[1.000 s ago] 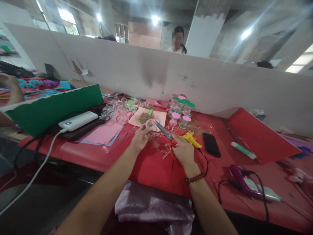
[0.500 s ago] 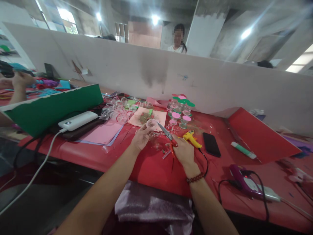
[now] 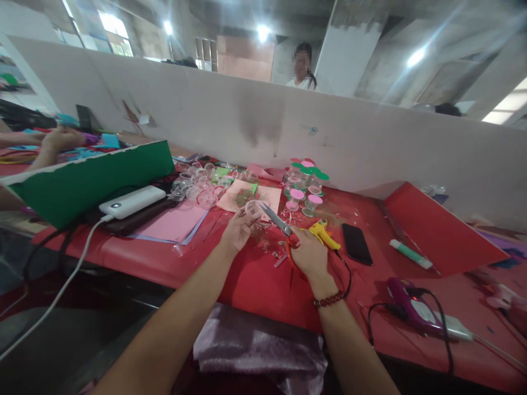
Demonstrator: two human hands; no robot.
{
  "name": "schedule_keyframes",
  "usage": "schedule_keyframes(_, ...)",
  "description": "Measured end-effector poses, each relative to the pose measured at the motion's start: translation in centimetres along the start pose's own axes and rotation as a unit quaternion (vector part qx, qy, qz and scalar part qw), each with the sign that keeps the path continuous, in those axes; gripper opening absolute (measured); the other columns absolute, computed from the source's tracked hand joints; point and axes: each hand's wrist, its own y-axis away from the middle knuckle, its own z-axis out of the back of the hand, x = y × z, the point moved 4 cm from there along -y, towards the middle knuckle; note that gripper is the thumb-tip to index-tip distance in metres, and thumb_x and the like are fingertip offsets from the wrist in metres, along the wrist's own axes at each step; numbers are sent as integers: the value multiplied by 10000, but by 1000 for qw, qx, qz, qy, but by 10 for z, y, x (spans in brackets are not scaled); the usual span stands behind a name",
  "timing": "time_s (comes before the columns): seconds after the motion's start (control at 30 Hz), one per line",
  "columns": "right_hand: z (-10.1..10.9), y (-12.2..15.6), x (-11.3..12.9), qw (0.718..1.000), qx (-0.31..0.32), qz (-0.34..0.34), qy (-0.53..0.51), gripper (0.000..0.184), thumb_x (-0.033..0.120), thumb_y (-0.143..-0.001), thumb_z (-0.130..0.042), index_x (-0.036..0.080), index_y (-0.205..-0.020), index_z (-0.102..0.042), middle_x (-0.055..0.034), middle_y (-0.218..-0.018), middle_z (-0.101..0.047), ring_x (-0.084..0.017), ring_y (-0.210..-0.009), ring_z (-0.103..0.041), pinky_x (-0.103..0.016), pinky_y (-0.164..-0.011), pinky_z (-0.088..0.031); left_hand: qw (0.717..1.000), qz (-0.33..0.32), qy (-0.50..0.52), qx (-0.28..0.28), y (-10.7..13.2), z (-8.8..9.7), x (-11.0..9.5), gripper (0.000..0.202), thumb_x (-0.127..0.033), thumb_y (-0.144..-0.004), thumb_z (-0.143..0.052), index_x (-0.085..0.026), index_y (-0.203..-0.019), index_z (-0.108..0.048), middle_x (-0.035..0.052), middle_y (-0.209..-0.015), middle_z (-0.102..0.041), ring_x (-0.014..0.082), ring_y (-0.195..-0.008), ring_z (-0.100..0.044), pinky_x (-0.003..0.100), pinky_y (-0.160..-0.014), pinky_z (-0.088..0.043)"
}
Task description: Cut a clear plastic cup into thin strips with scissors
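My left hand [image 3: 237,229] grips a small clear plastic cup [image 3: 252,209] by its side, above the red table. In my right hand [image 3: 308,249] are scissors [image 3: 276,219] with red handles, their blades pointing at the cup's rim. Whether the blades touch the rim I cannot tell. Behind the cup lies a pale pink sheet [image 3: 269,196] with brown and green bits on it. Clippings [image 3: 269,249] are strewn on the table below my hands. A yellow glue gun [image 3: 327,236] lies just beyond my right hand.
Clear cups [image 3: 201,184] are heaped at the back left; other cups with pink and green discs [image 3: 315,199] stand behind. A phone [image 3: 356,243], a glue stick [image 3: 410,254], a purple power strip [image 3: 411,307] and a white power bank [image 3: 132,201] lie around. A co-worker's hand [image 3: 61,140] is far left.
The cup has shifted slightly left and tilted in my left hand, with the scissors following closely. The co-worker's hand at the far left has moved right and lower.
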Motion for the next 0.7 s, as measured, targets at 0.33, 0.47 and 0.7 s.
schedule_keyframes(0.33,-3,0,-3,1000,-15,14,-21,425,501,-876,-542,323,-1262,-550,-21,-1128,-668,-199,-989,-619,-273,-765,-454,1000,5,-4,10,-3,2,2,310,-36,-733,-633,-163,-1015,-605,50,-1006,-679,133,-858,-673,228,-753,-530)
schedule_keyframes(0.47,-2,0,-3,1000,-13,13,-22,446,499,-873,-553,306,-1276,-551,-38,-1147,-668,-199,-1001,-618,-268,-780,-454,1000,1,-3,5,-2,0,1,297,-21,-727,-631,-158,-990,-616,44,-998,-680,132,-863,-672,221,-766,-532)
schedule_keyframes(0.7,-2,1,-1,1000,10,13,-27,417,410,-913,-505,301,-1315,-514,-57,-1132,-671,-190,-985,-620,-246,-742,-443,1000,2,7,-5,-2,0,1,273,-42,-736,-632,-172,-975,-613,43,-978,-688,148,-898,-675,236,-784,-538)
